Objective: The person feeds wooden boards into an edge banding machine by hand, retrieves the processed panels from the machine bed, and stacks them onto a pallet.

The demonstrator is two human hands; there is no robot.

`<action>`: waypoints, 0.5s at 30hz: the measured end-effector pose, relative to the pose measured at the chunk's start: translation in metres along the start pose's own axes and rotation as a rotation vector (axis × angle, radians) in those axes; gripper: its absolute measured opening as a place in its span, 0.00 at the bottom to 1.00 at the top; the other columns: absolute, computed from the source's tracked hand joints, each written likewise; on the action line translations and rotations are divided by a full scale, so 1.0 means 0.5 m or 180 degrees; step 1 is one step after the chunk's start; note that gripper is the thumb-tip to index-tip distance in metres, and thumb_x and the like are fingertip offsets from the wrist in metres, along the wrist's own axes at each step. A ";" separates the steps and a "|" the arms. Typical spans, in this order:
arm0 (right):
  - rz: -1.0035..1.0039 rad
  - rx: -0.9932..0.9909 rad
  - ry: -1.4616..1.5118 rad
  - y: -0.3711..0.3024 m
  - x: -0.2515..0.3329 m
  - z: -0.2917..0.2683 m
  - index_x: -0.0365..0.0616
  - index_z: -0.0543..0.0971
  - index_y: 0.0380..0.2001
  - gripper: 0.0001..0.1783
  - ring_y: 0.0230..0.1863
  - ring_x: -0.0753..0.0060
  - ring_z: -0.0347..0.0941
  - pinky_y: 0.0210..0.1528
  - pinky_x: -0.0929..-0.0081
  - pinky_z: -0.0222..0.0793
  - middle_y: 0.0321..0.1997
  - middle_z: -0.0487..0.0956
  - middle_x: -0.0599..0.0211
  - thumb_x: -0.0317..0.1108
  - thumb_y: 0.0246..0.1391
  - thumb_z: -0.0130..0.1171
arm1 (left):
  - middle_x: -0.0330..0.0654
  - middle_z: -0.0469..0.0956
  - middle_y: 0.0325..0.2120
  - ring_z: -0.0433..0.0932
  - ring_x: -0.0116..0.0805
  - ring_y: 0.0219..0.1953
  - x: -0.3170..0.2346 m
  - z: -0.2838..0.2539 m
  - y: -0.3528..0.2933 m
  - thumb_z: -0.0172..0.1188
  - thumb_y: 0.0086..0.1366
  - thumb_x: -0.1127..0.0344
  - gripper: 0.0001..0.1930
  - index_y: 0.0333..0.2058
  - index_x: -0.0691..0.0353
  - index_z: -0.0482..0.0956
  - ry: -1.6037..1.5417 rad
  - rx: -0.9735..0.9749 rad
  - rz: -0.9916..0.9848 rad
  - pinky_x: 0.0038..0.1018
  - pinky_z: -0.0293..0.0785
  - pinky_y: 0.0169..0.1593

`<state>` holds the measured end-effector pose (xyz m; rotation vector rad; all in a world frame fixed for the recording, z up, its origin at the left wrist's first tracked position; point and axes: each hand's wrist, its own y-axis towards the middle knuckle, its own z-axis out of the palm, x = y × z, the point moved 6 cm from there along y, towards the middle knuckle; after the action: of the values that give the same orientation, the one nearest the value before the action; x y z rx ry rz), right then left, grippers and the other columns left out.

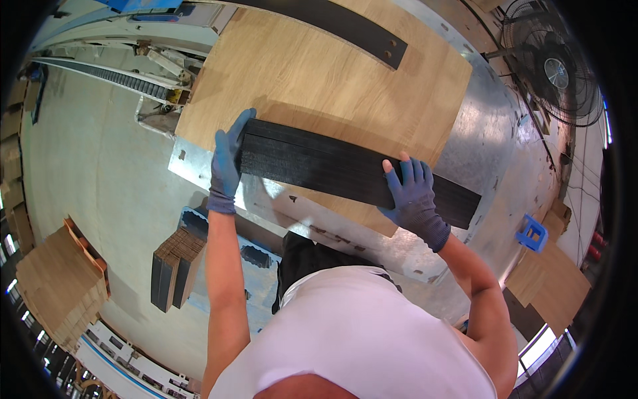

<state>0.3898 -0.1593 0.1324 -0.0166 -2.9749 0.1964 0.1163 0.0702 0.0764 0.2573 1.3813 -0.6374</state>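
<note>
A bundle of long black strips (312, 161) lies slantwise across the table in front of me, their long edges side by side. My left hand (228, 156), in a blue glove, is open and pressed flat against the bundle's left end, with its fingers stretched away from me. My right hand (411, 193) rests open on top, right of the bundle's middle, with fingers spread toward the far edge. Its glove leaves two fingertips bare. Beneath the strips is a wood-grain board (286, 73). Beyond them, a dark board (345, 28) with small holes near its end lies on that same board.
The metal tabletop (482, 126) shows around the wood-grain board. Dark-faced pieces (174, 266) stand stacked at my left side, near a larger board stack (61, 282). A black fan (555, 72) stands far right, and a blue stool (532, 233) sits at right.
</note>
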 end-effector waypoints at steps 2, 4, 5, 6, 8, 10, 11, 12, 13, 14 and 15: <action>-0.0103 -0.0033 -0.0005 0.001 0.001 0.005 0.47 0.63 0.64 0.54 0.58 0.38 0.60 0.60 0.40 0.54 0.60 0.61 0.42 0.49 0.31 0.73 | 0.52 0.59 0.66 0.56 0.41 0.69 -0.007 0.000 0.000 0.27 0.73 0.38 0.41 0.65 0.73 0.56 -0.0360 -0.0034 -0.0173 0.32 0.47 0.71; -0.0127 -0.0043 -0.0007 0.000 0.001 0.006 0.47 0.62 0.64 0.53 0.57 0.38 0.60 0.60 0.40 0.54 0.59 0.61 0.42 0.49 0.32 0.73 | 0.56 0.58 0.66 0.55 0.44 0.69 -0.011 0.002 0.001 0.26 0.73 0.38 0.41 0.66 0.74 0.54 -0.0757 0.0030 -0.0182 0.34 0.46 0.71; -0.0128 -0.0065 -0.0010 0.000 0.001 0.006 0.47 0.62 0.65 0.53 0.57 0.38 0.60 0.60 0.40 0.54 0.58 0.62 0.43 0.48 0.33 0.72 | 0.56 0.58 0.66 0.55 0.44 0.69 -0.008 -0.004 0.002 0.26 0.73 0.38 0.41 0.66 0.74 0.54 -0.0756 0.0002 -0.0179 0.34 0.46 0.71; -0.0154 -0.0060 -0.0003 0.000 0.002 0.008 0.47 0.62 0.65 0.53 0.57 0.38 0.60 0.60 0.40 0.54 0.58 0.62 0.43 0.48 0.33 0.72 | 0.56 0.58 0.66 0.55 0.44 0.69 -0.007 -0.010 0.003 0.25 0.73 0.39 0.41 0.66 0.74 0.53 -0.0601 0.0034 -0.0080 0.34 0.46 0.71; -0.0136 -0.0089 0.0024 -0.003 0.001 0.011 0.46 0.61 0.65 0.52 0.58 0.36 0.59 0.61 0.39 0.52 0.59 0.61 0.41 0.47 0.34 0.72 | 0.57 0.57 0.66 0.54 0.44 0.69 -0.016 -0.002 0.004 0.25 0.73 0.39 0.41 0.66 0.75 0.52 -0.0450 0.0069 -0.0001 0.34 0.46 0.71; -0.0122 -0.0085 0.0033 -0.002 0.003 0.011 0.46 0.61 0.65 0.52 0.59 0.34 0.59 0.62 0.38 0.51 0.59 0.61 0.41 0.47 0.35 0.72 | 0.54 0.59 0.66 0.56 0.43 0.69 -0.019 0.009 0.001 0.25 0.73 0.37 0.42 0.66 0.74 0.54 -0.0408 0.0082 -0.0153 0.33 0.47 0.70; -0.0101 -0.0092 0.0034 -0.001 0.004 0.010 0.45 0.61 0.65 0.52 0.60 0.33 0.58 0.63 0.37 0.50 0.59 0.60 0.40 0.46 0.35 0.72 | 0.54 0.59 0.66 0.56 0.43 0.69 -0.018 0.006 0.002 0.25 0.73 0.37 0.42 0.66 0.74 0.54 -0.0401 0.0073 -0.0158 0.33 0.47 0.70; -0.0106 -0.0090 0.0044 -0.001 0.006 0.011 0.45 0.61 0.65 0.52 0.60 0.33 0.58 0.63 0.37 0.50 0.59 0.60 0.40 0.46 0.35 0.72 | 0.53 0.60 0.65 0.57 0.42 0.68 -0.013 0.005 0.005 0.25 0.72 0.36 0.42 0.66 0.73 0.55 -0.0238 0.0104 -0.0209 0.33 0.48 0.70; -0.0064 -0.0063 0.0036 -0.001 0.005 0.012 0.45 0.60 0.65 0.53 0.61 0.32 0.57 0.64 0.36 0.49 0.60 0.60 0.39 0.46 0.35 0.72 | 0.51 0.60 0.65 0.57 0.41 0.68 -0.011 0.005 0.007 0.25 0.72 0.35 0.43 0.65 0.72 0.57 -0.0078 0.0139 -0.0258 0.33 0.48 0.70; -0.0021 -0.0035 0.0027 -0.001 0.005 0.012 0.45 0.60 0.65 0.53 0.63 0.30 0.55 0.65 0.34 0.47 0.61 0.59 0.38 0.46 0.35 0.72 | 0.51 0.60 0.65 0.57 0.41 0.68 -0.010 0.006 0.006 0.25 0.72 0.35 0.43 0.65 0.72 0.57 -0.0074 0.0137 -0.0261 0.33 0.48 0.70; -0.0022 -0.0034 0.0031 -0.001 0.007 0.011 0.45 0.60 0.65 0.53 0.63 0.30 0.55 0.65 0.34 0.47 0.61 0.59 0.38 0.46 0.35 0.72 | 0.50 0.61 0.65 0.58 0.40 0.67 -0.009 0.006 0.005 0.25 0.71 0.34 0.43 0.65 0.71 0.58 -0.0002 0.0116 -0.0263 0.33 0.49 0.70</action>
<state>0.3855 -0.1606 0.1275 -0.0086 -2.9658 0.1789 0.1199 0.0720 0.0807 0.2300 1.3861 -0.7316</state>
